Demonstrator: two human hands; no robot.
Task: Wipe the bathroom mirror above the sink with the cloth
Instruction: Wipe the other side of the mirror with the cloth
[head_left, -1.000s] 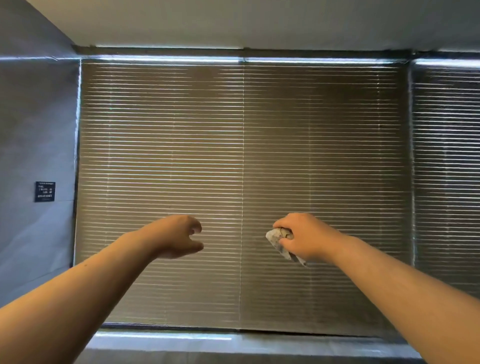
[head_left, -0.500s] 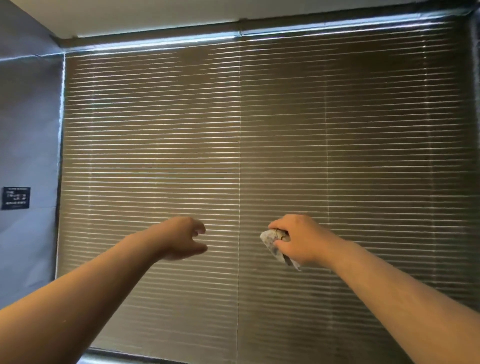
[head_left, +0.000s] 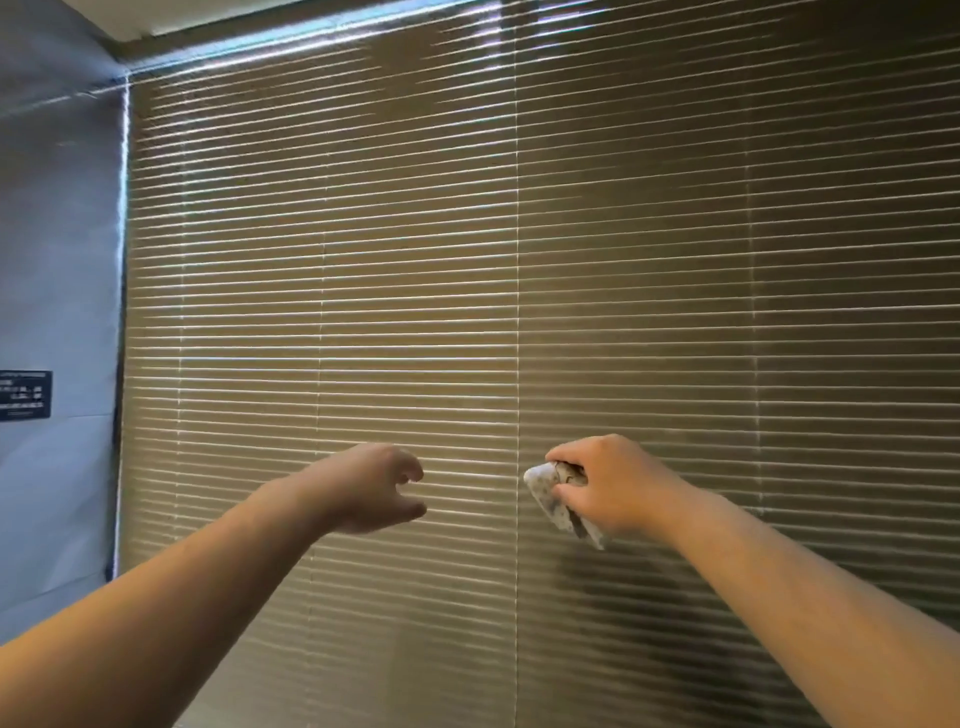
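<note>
Head view, looking up and forward; we take the slatted blind as our landmark, since it fills most of the frame. Brown horizontal slats, thin bright lines between them, a vertical seam running down near the middle.

Right hand: raised in front of the lower part of the blind, just right of the seam. Its grip is closed around the cloth, fingers curled over it. We note the cloth as pale, mottled with grey, bunched up; one end sticks out left of the fist toward the seam, the other shows below the hand. Whether cloth or knuckles touch the slats, we cannot tell.

Left hand: raised at about the same height, left of the seam, well apart from the right hand. Grip holds nothing; fingers and thumb loosely curled with a gap between them. Contact with the blind not clear either.

Both bare forearms reach up from the bottom corners of the frame.

Left of the blind: a grey wall with a small dark sign, lettering too blurred to read. Above the blind, at the upper left, a strip of pale ceiling.
</note>
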